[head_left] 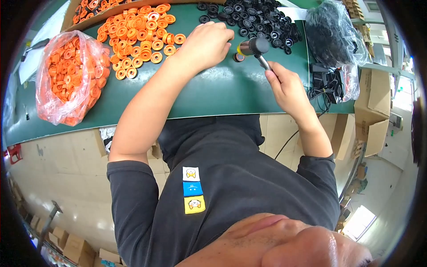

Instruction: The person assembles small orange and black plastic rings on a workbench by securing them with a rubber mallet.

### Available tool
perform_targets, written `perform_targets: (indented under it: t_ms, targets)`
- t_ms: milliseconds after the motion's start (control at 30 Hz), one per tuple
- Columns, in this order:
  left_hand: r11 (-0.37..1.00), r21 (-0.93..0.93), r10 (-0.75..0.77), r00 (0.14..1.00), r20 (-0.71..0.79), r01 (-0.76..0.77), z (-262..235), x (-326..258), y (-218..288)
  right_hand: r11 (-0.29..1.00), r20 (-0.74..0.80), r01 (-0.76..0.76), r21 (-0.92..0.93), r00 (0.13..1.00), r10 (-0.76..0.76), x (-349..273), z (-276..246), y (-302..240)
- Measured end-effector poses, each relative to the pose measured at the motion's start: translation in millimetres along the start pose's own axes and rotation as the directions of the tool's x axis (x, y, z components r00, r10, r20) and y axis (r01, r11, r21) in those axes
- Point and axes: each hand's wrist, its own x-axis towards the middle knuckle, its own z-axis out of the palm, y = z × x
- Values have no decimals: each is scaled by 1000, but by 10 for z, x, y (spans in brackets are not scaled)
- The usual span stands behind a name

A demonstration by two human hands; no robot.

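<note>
My right hand [287, 86] is wrapped round the handle of a small mallet [255, 46] with a black head and a yellow end. The mallet's head is over the green tabletop, just above a small round dark part [239, 57] with a reddish-brown rim. My left hand [208, 46] is closed, its fingers curled at the near edge of the black pieces; what they hold, if anything, is hidden. Left of that hand lies a heap of orange ring-shaped parts [138, 33]. Beyond and to the right spreads a pile of black round caps [249, 18].
A clear plastic bag [73, 80] full of orange parts stands at the table's left. An open cardboard box [71, 15] sits at the far left. On the right are a bag of black items [331, 33], a black device with cables [327, 84] and a cardboard box [373, 102].
</note>
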Motion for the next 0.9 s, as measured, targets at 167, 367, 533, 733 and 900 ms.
perform_targets:
  t_ms: [167,367,533,733,900]
  targets:
    - [1000,-9,0,1000,-24,0,4,-1,-6,999,56,31,-40,998,-29,10,130,191]
    - [1000,-6,-11,1000,15,12,-39,10,20,1000,-28,3,8,1000,-3,-151,84,127]
    - [1000,18,-9,1000,1,9,-1,-3,-27,999,23,-20,31,1000,19,-126,70,149]
    - [1000,14,5,999,34,-5,-35,34,29,999,-43,-45,22,998,46,-34,136,255]
    - [997,-21,70,995,70,-69,-32,9,130,987,25,-94,131,996,91,-22,93,413]
